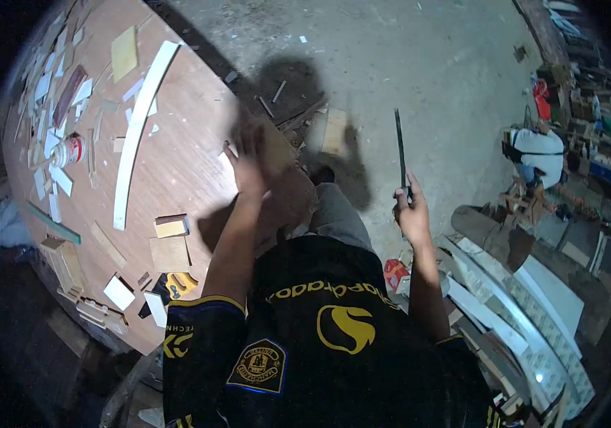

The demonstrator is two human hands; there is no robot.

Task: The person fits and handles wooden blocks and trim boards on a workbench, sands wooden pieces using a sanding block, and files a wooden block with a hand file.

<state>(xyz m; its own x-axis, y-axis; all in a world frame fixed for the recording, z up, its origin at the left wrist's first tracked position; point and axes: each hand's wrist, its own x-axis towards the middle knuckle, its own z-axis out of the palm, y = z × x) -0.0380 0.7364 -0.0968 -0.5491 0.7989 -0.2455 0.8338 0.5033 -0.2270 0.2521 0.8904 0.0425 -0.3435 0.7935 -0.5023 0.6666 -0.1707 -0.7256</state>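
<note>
My left hand (pixel 250 167) lies at the right edge of the wooden worktable (pixel 191 135), fingers stretched out and apart. Beside its fingers is a light brown board-like piece (pixel 277 146); shadow hides whether they touch. My right hand (pixel 412 214) is raised over the floor, its fingers closed around the lower end of a long, thin, dark bar-like tool (pixel 400 146). The tool points away from me, and its exact kind is unclear. A long curved white strip (pixel 140 135) rests on the table, left of my left hand.
Wood scraps (pixel 56 93), a white-and-red can (pixel 70 151) and a yellow-and-black tool (pixel 179 285) lie on the table. Curved panels (pixel 526 328) lean at my right. A person in a white top (pixel 539 153) is at the far right, near cluttered materials.
</note>
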